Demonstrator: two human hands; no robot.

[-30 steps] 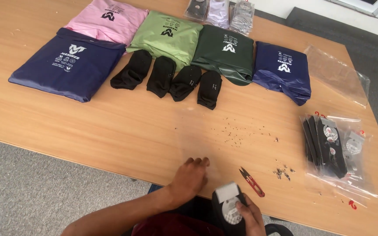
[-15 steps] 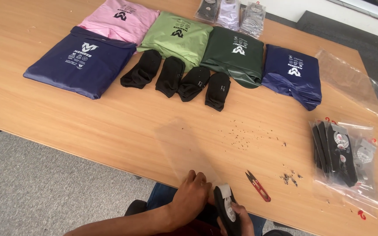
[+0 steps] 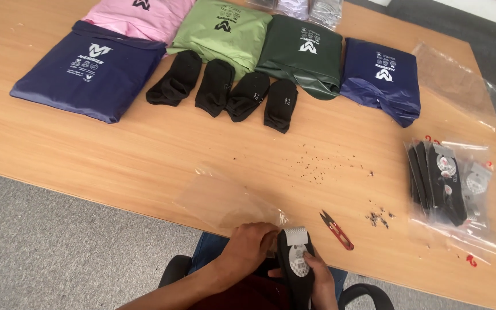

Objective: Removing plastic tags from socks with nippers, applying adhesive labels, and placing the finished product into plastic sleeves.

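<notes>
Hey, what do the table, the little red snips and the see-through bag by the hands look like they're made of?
The long light-brown table looks like wood or wood-look laminate: visible grain, satin sheen. The small red-handled snips seem to have dark metal blades with red handles, probably plastic or coated. The clear flat bag by the left hand looks like thin glossy plastic film: see-through, wrinkled, catching light.

You are holding a black sock pair (image 3: 295,270) wearing a white and grey card label, beside a clear plastic bag (image 3: 225,201). On the light wooden desk (image 3: 87,149), red snips (image 3: 336,229) are lying near the front edge. Four black socks (image 3: 225,89) are sitting before navy (image 3: 87,69), pink (image 3: 139,17), light green (image 3: 222,31), dark green (image 3: 302,54) and dark blue (image 3: 381,77) packets, each showing white print.
</notes>
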